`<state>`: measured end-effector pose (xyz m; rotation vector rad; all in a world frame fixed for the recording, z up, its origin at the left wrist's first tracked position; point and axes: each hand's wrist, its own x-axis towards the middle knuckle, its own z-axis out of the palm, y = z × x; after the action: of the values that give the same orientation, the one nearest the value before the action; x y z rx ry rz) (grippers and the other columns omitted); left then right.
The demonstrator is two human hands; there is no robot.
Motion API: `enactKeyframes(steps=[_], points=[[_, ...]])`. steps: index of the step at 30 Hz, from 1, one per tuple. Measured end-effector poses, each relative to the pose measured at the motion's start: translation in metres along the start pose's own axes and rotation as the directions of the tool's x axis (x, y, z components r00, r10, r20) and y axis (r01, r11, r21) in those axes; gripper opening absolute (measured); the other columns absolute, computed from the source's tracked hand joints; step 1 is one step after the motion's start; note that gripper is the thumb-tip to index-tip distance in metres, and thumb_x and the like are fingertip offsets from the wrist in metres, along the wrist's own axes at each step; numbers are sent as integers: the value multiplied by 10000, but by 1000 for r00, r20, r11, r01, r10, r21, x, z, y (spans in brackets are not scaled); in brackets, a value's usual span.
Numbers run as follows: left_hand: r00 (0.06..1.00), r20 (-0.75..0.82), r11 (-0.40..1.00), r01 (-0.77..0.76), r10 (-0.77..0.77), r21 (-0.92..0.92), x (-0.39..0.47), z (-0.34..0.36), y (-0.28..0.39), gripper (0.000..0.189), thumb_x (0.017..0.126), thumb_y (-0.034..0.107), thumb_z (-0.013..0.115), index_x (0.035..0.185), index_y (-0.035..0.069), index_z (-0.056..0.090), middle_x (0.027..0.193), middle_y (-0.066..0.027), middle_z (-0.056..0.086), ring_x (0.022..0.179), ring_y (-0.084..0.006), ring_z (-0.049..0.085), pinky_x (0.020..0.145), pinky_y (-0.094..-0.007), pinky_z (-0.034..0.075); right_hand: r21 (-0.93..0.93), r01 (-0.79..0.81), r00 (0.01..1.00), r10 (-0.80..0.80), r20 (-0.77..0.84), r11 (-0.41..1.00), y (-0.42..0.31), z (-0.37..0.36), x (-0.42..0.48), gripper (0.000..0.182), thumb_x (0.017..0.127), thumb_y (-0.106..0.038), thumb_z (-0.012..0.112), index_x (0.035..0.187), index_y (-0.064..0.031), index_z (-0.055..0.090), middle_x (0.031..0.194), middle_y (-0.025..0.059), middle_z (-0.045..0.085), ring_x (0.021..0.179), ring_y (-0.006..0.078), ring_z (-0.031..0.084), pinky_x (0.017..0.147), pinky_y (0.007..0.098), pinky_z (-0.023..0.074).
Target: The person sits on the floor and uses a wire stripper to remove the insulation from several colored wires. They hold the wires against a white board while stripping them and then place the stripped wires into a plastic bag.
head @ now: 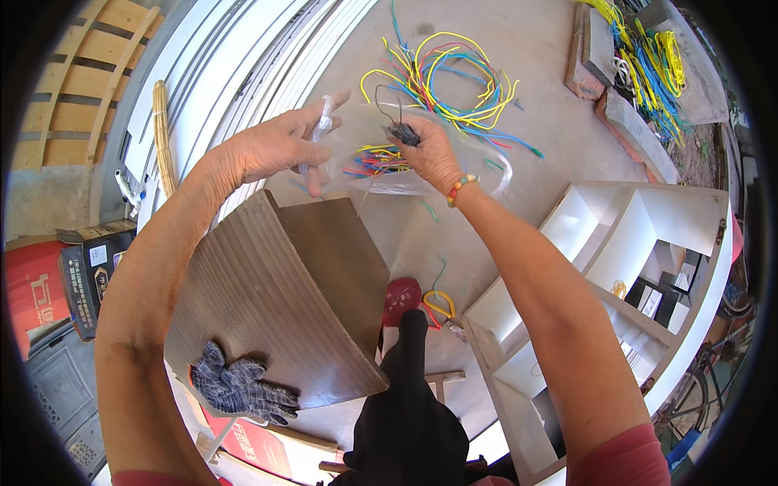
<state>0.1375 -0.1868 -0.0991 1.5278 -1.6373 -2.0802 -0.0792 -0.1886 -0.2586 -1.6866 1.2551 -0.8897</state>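
My left hand point(295, 146) grips the bunched rim of a clear plastic bag point(450, 164), with a twisted white handle showing between its fingers. Inside the bag lie short pieces of coloured electrical wire point(380, 161) in red, yellow and blue. Above its mouth, my right hand point(430, 149) pinches a small black object point(403, 133) with thin dark wires looping up from it; what it is exactly I cannot tell. Just beyond the bag, a loose coil of yellow, blue, red and green wire point(468, 79) rests on the concrete floor.
A brown cabinet point(273, 291) stands close on the left, bearing a grey knitted glove point(243, 383). White shelving point(620, 243) stands at right. Scissors point(440, 304) with yellow and red handles lie beside my foot. White panels point(243, 67) lean back left; more wire bundles point(656, 67) lie far right.
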Motion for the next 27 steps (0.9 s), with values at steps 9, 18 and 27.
enactKeyframes(steps=[9, 18, 27], points=[[994, -68, 997, -78, 80, 23, 1, 4, 2, 829, 727, 31, 485, 1459, 139, 111, 1440, -282, 205, 516, -149, 595, 843, -375, 501, -581, 163, 837, 200, 509, 797, 15, -14, -8, 177, 700, -150, 676, 873, -115, 661, 894, 121, 631, 866, 317, 588, 768, 407, 474], [994, -96, 998, -51, 55, 46, 1, 10, 8, 772, 746, 24, 467, 1450, 163, 184, 1436, -259, 239, 483, -119, 564, 840, -391, 503, -485, 75, 726, 286, 625, 871, 0, -42, 11, 411, 732, -391, 663, 965, -53, 675, 976, 160, 640, 894, 352, 599, 794, 431, 466], [913, -382, 979, -186, 142, -81, 11, -22, -8, 511, 849, 70, 463, 1339, -25, 352, 1197, -103, 584, 367, -10, 275, 456, -140, 452, -639, 709, 588, 250, 769, 298, -48, -142, 10, 180, 699, -202, 663, 697, -23, 647, 680, 129, 634, 687, 328, 629, 610, 416, 498]])
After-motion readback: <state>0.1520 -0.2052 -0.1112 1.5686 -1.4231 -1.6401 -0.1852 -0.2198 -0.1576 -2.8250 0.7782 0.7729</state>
